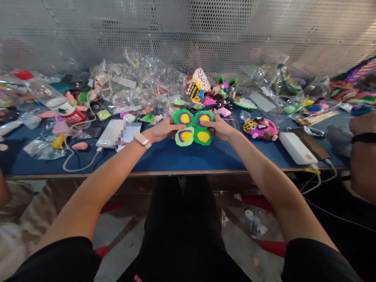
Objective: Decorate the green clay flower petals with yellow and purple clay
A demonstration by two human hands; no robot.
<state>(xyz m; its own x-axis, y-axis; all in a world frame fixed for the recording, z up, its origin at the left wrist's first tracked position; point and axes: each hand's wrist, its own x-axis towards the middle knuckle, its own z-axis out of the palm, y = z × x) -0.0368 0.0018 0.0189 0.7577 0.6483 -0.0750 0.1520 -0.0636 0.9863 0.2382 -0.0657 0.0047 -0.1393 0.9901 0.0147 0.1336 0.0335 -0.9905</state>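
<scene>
Between my two hands is a four-lobed clay butterfly shape, green with yellow ovals, most of them ringed in purple. Its lower left lobe is a paler green than the others. My left hand grips the left side, thumb on the front face, fingers hidden behind. On the opposite side my right hand holds it the same way, thumb lying across the upper right lobe. The piece is held up above the front part of the blue table. Just behind it lie colourful clay figures.
A white power bank with a cable is at left; another white power bank is at right. A pink clay piece sits right of my hands. Plastic wrappers heap against the perforated metal panel. Other people's arms flank me.
</scene>
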